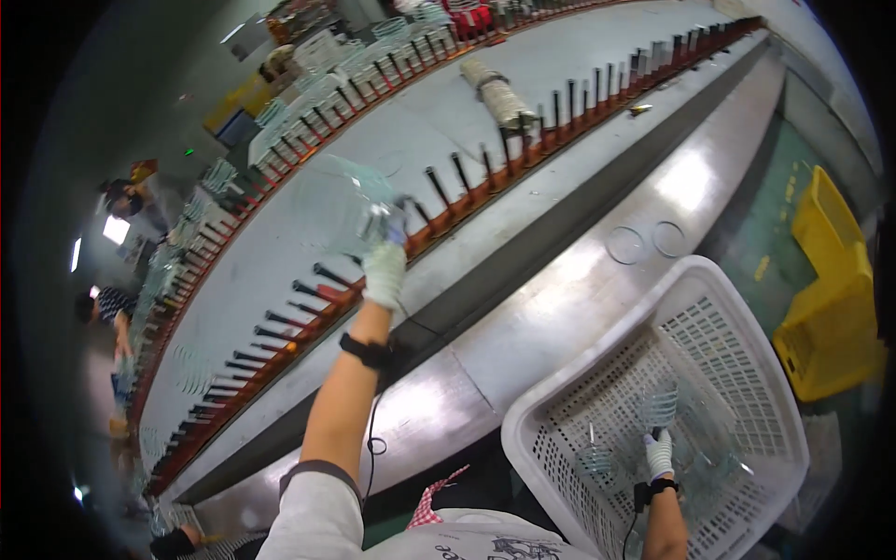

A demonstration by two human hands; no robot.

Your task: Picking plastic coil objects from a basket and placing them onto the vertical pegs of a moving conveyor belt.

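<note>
My left hand (384, 266), in a white glove, reaches out over the row of black pegs (439, 191) on the long conveyor and holds a clear glass piece (350, 201) above them. My right hand (658, 455), also gloved, is down inside the white perforated plastic basket (560, 411), its fingers on a clear glass piece (665, 411) among other glass pieces lying there. Both wrists wear a black band with a cable.
A metal counter (579, 289) runs between me and the peg conveyor, with two glass rings (646, 243) lying on it. A wrapped roll (497, 93) lies on the grey belt. A yellow crate (826, 308) stands at right. Other people work at far left.
</note>
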